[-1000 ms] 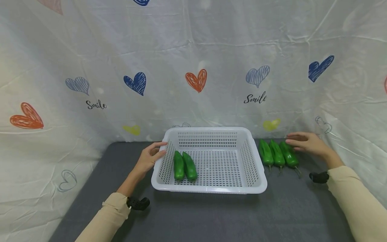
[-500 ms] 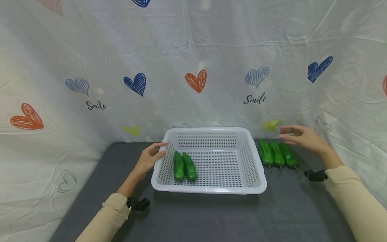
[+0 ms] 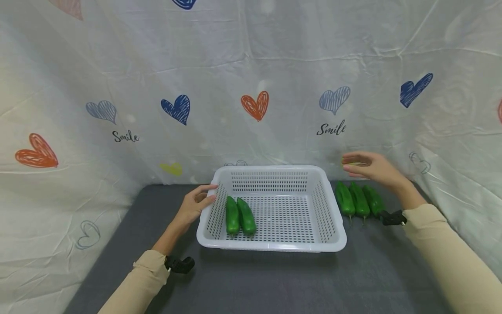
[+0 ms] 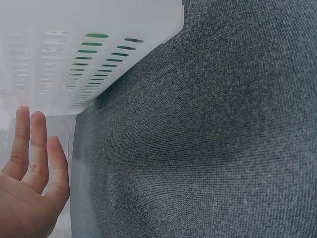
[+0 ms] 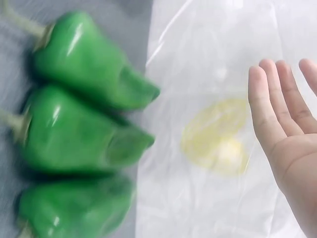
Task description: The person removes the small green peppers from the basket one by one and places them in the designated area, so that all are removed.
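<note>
Two green peppers lie side by side inside the white basket, in its left part, with the stems toward the near side. The slotted floor of the basket is visible to the right of them. Three more peppers lie in a row on the counter, just beside the right rim of the basket; the outermost is partly covered by the black wrist device.

The left hand touches the left rim with its fingers rather straight. The right hand is above the row, the fingers apart from the thumb, holding nothing.

The counter has a dark gray woven surface. Behind its far edge hangs a creased white cloth, with printed hearts and the word "Smile". The basket stands close to this far edge, so there is little space behind it. The left edge runs slantwise, and between it and the basket comes the left forearm. The widest space is in front of the basket.
</note>
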Tool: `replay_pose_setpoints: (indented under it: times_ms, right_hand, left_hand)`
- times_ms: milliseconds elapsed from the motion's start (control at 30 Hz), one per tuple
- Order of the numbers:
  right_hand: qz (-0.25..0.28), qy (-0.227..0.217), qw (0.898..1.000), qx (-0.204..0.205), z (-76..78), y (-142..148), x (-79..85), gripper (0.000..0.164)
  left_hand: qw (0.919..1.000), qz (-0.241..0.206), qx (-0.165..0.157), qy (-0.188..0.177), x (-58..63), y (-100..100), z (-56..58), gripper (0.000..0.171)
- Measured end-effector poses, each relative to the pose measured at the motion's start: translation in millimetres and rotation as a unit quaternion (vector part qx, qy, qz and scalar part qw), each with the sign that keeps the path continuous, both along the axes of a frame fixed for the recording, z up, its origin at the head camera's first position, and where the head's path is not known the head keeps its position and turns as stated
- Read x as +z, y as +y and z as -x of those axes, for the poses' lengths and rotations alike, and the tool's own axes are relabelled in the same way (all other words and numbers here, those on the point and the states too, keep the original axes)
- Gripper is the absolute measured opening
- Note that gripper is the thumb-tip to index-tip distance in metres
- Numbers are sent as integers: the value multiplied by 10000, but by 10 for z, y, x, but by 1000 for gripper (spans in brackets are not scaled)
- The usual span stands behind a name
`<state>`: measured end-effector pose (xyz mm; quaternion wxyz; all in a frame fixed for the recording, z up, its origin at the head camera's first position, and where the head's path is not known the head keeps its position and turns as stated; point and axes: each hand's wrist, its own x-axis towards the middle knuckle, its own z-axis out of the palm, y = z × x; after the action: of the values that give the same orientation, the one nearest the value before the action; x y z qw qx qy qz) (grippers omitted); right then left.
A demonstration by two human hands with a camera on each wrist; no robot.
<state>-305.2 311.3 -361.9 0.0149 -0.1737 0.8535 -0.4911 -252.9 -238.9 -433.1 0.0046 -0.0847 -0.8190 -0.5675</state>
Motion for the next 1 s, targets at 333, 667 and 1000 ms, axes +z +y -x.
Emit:
replay_pose_setpoints:
  times_ms: [333,667,1000]
  right_hand:
    - [292,-14,9991,293,138,-466,148,56]
    - [777,-25,9922,979,242,-915,293,53]
    - [1089,-88,9831,1468,294,-1380,319,52]
  left_hand:
    - [10000,66,44,53,-12,-10,8,45]
    - [10000,36,52,18,7,4,-3,45]
    - [9999,120,-10,25,278,122,-181,42]
